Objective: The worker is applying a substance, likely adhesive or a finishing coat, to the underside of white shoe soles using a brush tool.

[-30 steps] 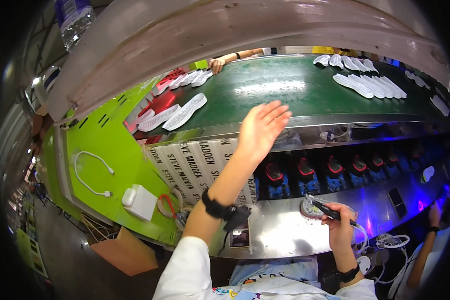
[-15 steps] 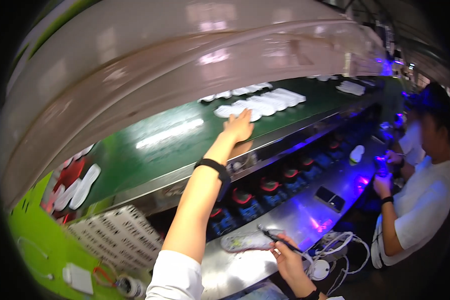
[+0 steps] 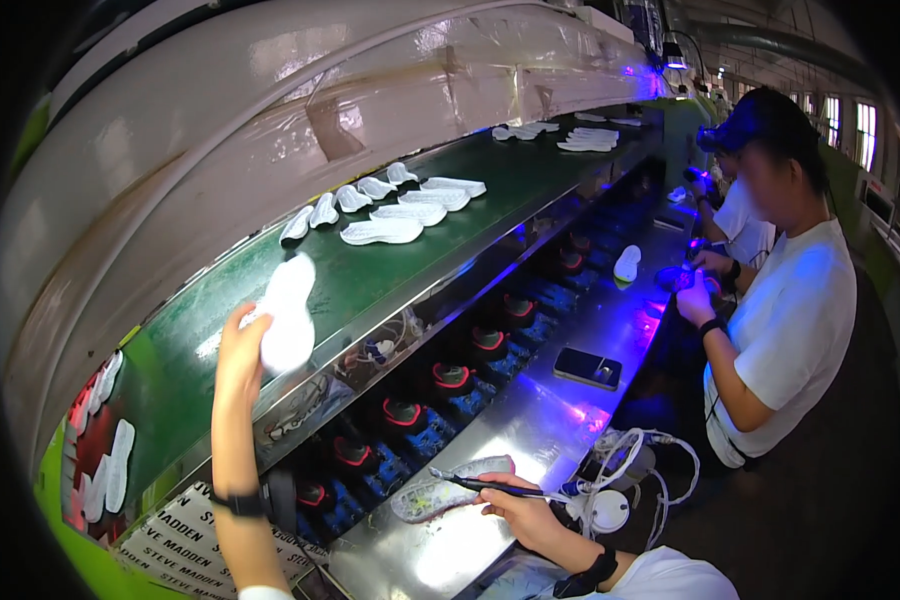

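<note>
My left hand (image 3: 240, 345) is raised above the near edge of the green conveyor belt (image 3: 270, 270). Its fingers and thumb grip the side of a brightly lit white shoe sole (image 3: 288, 315). Lower down, my right hand (image 3: 522, 512) is closed around a slim black pen-shaped tool (image 3: 500, 486). The tool's tip hovers at or just over a greyish shoe sole (image 3: 425, 500), and I cannot tell whether they touch. That sole lies on a shiny metal ledge (image 3: 370, 562).
More white soles (image 3: 410, 212) lie in rows on the belt. Shoes with red-rimmed openings (image 3: 454, 377) line a blue rack below it. A phone (image 3: 587, 368) rests on the ledge beside tangled white cords (image 3: 620, 470). A co-worker (image 3: 790, 260) stands at the right.
My left hand has picked a white sole off the belt and moved left with it. My right hand still holds the tool by the greyish sole. The view has turned to the right.
</note>
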{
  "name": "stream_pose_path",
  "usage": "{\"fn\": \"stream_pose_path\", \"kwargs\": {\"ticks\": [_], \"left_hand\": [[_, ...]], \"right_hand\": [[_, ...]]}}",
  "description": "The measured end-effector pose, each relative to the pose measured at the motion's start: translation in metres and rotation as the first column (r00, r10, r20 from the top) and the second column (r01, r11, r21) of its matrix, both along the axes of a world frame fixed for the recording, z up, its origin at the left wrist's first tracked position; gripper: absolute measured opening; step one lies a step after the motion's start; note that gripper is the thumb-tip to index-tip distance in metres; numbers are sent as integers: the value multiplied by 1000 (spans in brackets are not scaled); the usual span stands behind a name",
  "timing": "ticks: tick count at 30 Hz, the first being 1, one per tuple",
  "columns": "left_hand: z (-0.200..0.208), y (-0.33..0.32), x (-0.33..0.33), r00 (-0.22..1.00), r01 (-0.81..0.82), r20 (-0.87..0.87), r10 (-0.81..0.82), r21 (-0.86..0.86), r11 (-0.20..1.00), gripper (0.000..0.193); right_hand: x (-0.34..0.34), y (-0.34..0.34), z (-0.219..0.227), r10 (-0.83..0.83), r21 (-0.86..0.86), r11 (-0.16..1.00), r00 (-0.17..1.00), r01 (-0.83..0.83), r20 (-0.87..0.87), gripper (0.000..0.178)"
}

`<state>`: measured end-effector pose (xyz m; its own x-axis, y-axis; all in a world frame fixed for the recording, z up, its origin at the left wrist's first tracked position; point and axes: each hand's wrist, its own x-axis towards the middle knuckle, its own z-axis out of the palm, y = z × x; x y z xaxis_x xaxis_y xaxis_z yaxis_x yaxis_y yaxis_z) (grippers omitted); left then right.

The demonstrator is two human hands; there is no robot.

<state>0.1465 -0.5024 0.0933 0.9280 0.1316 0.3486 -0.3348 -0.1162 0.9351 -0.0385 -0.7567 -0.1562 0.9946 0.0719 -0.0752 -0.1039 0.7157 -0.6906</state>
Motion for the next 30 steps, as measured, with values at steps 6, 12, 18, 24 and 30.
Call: {"fn": "stream_pose_path", "kwargs": {"ticks": [6, 12, 18, 24, 30], "left_hand": [[-169, 68, -185, 931, -4, -279, -237, -655, 756, 57], [-309, 8, -226, 765, 143, 32, -643, -982, 121, 55], [-333, 16, -224, 906, -24, -148, -396, -953, 301, 47], [-284, 11, -223, 902, 67, 108, -418, -991, -112, 53], [-303, 50, -213, 719, 273, 99, -688, -950, 149, 63]], "right_hand": [[-19, 22, 12, 133, -122, 986, 975, -112, 178, 29], [-15, 82, 5, 357, -523, 827, 912, -207, 203, 24], [-45, 99, 21, 465, -696, 702, 836, -148, 291, 21], [-55, 112, 32, 689, -791, 609, 534, -59, 490, 21], [-38, 104, 37, 792, -841, 525, 433, -126, 430, 23]]}}
